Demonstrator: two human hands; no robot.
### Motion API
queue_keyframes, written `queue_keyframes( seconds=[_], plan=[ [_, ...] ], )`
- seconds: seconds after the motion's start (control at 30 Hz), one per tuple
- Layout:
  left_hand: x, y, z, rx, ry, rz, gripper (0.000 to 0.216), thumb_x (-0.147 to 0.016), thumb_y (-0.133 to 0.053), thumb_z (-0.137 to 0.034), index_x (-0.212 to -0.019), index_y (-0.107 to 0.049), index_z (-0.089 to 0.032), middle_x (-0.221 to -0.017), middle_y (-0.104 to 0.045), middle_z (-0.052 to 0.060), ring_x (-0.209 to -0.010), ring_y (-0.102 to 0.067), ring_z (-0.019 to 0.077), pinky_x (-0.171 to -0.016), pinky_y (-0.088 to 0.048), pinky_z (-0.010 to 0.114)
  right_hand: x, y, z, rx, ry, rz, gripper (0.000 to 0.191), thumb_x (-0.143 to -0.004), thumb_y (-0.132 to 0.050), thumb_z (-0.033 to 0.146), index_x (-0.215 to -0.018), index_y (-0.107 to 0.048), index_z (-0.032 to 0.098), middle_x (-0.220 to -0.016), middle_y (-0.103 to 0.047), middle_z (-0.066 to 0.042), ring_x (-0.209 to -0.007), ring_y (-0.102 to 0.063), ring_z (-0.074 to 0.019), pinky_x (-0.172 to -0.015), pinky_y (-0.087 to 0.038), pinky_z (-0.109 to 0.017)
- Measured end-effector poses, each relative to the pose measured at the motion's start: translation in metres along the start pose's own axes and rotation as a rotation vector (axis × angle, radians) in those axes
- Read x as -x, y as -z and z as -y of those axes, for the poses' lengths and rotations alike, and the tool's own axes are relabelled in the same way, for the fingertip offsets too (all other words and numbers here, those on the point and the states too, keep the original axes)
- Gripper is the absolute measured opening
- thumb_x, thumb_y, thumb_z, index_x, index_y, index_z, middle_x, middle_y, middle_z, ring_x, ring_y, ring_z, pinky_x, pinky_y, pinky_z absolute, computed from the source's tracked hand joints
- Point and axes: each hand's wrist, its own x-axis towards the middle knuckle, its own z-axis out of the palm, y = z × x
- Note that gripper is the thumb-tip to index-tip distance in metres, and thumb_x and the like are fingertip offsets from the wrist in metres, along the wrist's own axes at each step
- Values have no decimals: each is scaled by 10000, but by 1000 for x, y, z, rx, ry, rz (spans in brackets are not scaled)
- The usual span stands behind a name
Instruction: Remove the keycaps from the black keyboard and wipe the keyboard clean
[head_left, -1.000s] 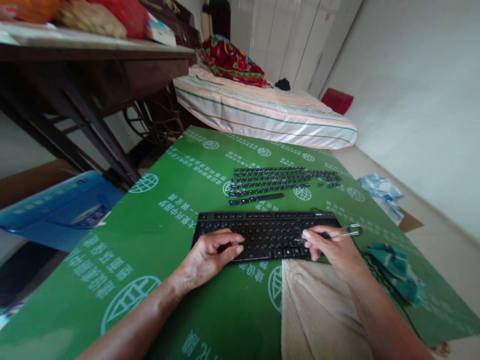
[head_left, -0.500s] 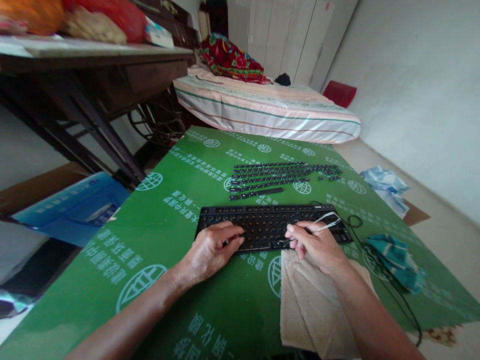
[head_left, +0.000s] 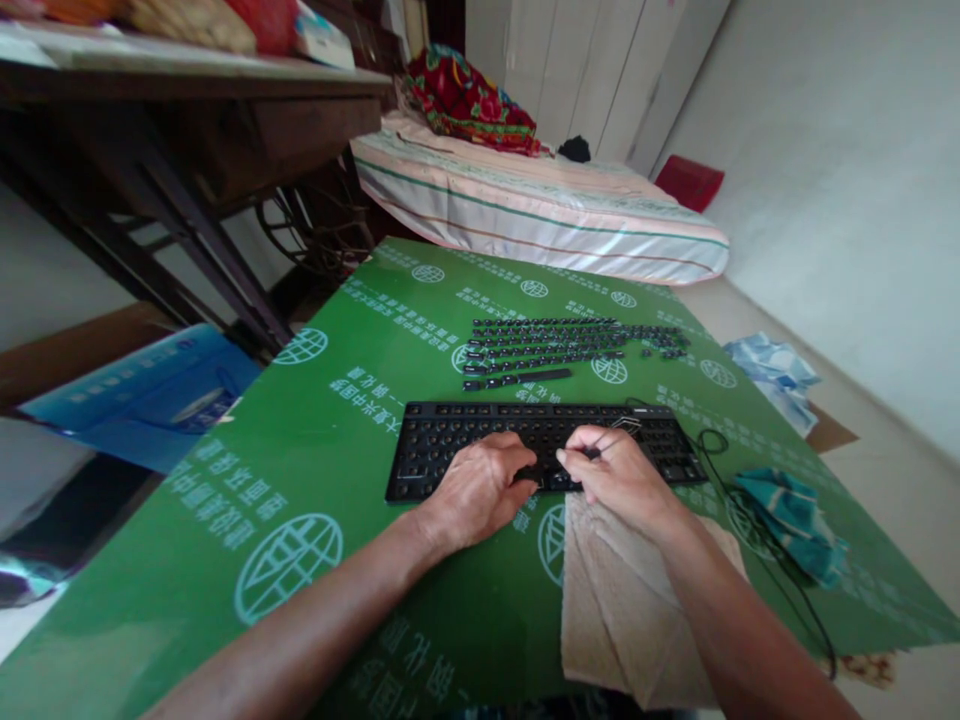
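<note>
- Soft, even daylight fills the room; the white wall [head_left: 847, 200] at the right is brightest.
- Below the wooden table [head_left: 187, 130] it is dark.
- The left hand [head_left: 484, 490] casts only a faint shadow on the green desk [head_left: 300, 430].
- The wide lens bends the edges, and the corners are slightly blurred.

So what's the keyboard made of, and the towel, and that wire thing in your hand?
The keyboard: black plastic by its look, matte, with moulded key holes. The towel: soft beige cloth, fuzzy and creased, probably cotton. The wire tool in the right hand: thin and silvery, likely metal, though mostly hidden.
</note>
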Motion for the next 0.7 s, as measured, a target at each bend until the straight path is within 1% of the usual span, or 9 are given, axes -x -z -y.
queue_keyframes(
  seconds=[0.17, 0.33, 0.43, 0.57, 0.7],
  plan=[
    [-8, -15, 1, 50, -44, -13, 125, -775, -593, -178, -885, -651, -166, -887, -614, 49, -876, -589, 210, -762, -480, 311, -2, 0, 4, 66, 26, 17, 166, -744, -528, 286, -610, -550, 189, -386, -458, 70, -355, -412, -79, -392, -274, -185],
    [-4, -23, 5, 104, -78, -53, 184, -764, -596, -165, -940, -649, -173, -937, -616, 55, -914, -574, 211, -816, -468, 322, -2, 1, 6, 72, 55, 19, 167, -731, -545, 275, -588, -549, 188, -411, -441, 72, -359, -425, -73, -381, -279, -176],
    [-2, -27, 7, 114, -99, -72, 199, -770, -586, -162, -961, -643, -171, -960, -616, 60, -931, -571, 215, -837, -461, 333, -2, 0, 3, 43, 42, 26, 194, -753, -557, 330, -623, -549, 188, -456, -484, 63, -352, -437, -69, -369, -290, -176],
    [-1, -29, 8, 117, -99, -83, 210, -777, -588, -173, -980, -636, -159, -980, -616, 71, -945, -568, 223, -844, -459, 344, -1, -1, -1, -29, -46, 36, 245, -794, -531, 425, -722, -568, 194, -499, -534, 57, -309, -427, -64, -332, -291, -174],
    [-1, -30, 8, 134, -108, -95, 203, -782, -578, -166, -977, -638, -159, -997, -614, 76, -959, -570, 228, -845, -459, 346, 1, -2, -5, -29, -28, 1, 273, -802, -533, 450, -723, -573, 191, -492, -534, 57, -301, -439, -64, -341, -320, -175]
  ],
)
